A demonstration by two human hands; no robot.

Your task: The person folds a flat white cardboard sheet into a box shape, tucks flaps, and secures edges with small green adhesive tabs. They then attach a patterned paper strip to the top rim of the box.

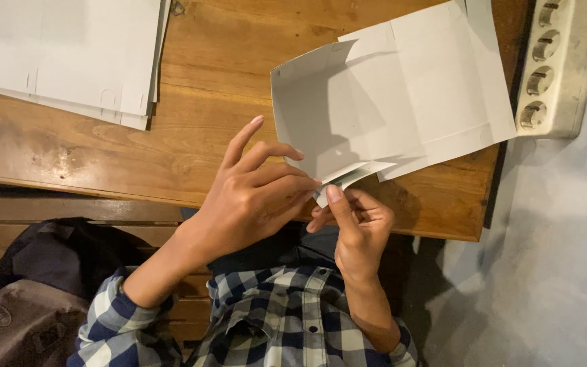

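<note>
A white die-cut cardboard sheet [402, 95], partly folded into a box shape, lies on the wooden table [198, 102] with one flap raised. My left hand [253, 197] pinches a small folded tab at the sheet's near edge with its fingertips, index finger lifted. My right hand [354, 228] grips the same tab from below, thumb pressed on top. Both hands meet at the tab just over the table's near edge.
A stack of flat white cardboard blanks [69, 54] sits at the table's far left. A cream power strip [555, 61] with round sockets lies past the right edge. A dark bag [35, 292] rests on a wooden bench below. Grey floor at right.
</note>
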